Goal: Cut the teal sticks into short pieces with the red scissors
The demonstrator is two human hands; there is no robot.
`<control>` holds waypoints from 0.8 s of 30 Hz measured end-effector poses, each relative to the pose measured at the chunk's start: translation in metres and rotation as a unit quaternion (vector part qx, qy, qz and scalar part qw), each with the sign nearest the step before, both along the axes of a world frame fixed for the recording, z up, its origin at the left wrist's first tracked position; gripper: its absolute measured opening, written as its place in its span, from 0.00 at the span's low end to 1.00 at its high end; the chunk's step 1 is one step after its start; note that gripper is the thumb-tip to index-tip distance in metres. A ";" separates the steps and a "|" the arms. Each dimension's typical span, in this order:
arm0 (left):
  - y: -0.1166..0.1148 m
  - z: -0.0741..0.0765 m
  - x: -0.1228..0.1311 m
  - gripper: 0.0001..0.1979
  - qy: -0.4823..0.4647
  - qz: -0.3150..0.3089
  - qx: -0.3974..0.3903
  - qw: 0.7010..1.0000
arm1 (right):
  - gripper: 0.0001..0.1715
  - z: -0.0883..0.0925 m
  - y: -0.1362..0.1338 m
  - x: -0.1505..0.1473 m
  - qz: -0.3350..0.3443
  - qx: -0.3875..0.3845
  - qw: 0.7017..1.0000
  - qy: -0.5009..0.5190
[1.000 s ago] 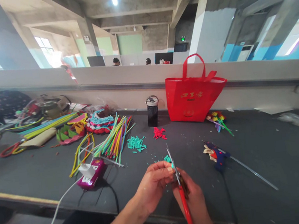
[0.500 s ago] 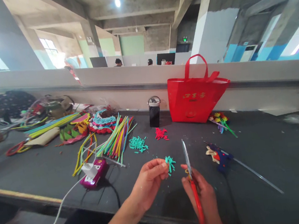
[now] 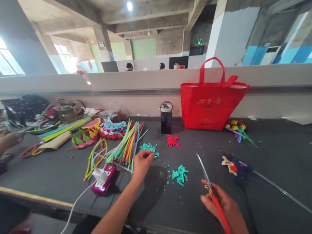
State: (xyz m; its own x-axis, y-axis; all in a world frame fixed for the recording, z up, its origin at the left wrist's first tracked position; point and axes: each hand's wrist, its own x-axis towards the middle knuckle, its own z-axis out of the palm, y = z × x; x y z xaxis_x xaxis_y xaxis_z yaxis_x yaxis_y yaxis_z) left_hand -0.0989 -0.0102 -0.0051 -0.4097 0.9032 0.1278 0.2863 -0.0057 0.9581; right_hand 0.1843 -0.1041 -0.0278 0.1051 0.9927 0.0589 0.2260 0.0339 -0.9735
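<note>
My left hand point(image 3: 143, 164) is over the near edge of the farther pile of teal pieces point(image 3: 149, 149), its fingers pressed together; anything between them is too small to make out. A second teal pile point(image 3: 180, 174) lies on the dark table between my hands. In my right hand point(image 3: 223, 203) are red-handled scissors point(image 3: 219, 209), blades pointing up and away. Small red pieces point(image 3: 172, 140) form another heap beyond.
Colourful fuzzy stems point(image 3: 127, 142) and a purple power block point(image 3: 104, 180) with a white cable lie left. A black bottle point(image 3: 167, 119) and red bag point(image 3: 213, 104) stand behind. Another person's hands point(image 3: 0, 144) are at far left. A doll-like item point(image 3: 235, 166) lies right.
My left hand has moved from the nearer teal pile up and left to the farther one. My right hand still holds the scissors, slightly lower and to the right. The view has shifted a little left.
</note>
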 end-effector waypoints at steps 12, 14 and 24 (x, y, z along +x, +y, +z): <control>0.027 -0.028 -0.034 0.07 0.181 -0.008 -0.023 0.983 | 0.38 -0.031 -0.006 0.013 0.007 -0.070 0.986 0.154; 0.025 -0.029 -0.035 0.09 0.207 -0.003 -0.021 0.978 | 0.40 -0.032 -0.007 0.014 -0.013 -0.075 0.984 0.161; 0.005 -0.002 0.027 0.09 0.320 -0.177 0.035 0.930 | 0.37 -0.031 -0.010 0.018 -0.040 -0.040 0.988 0.141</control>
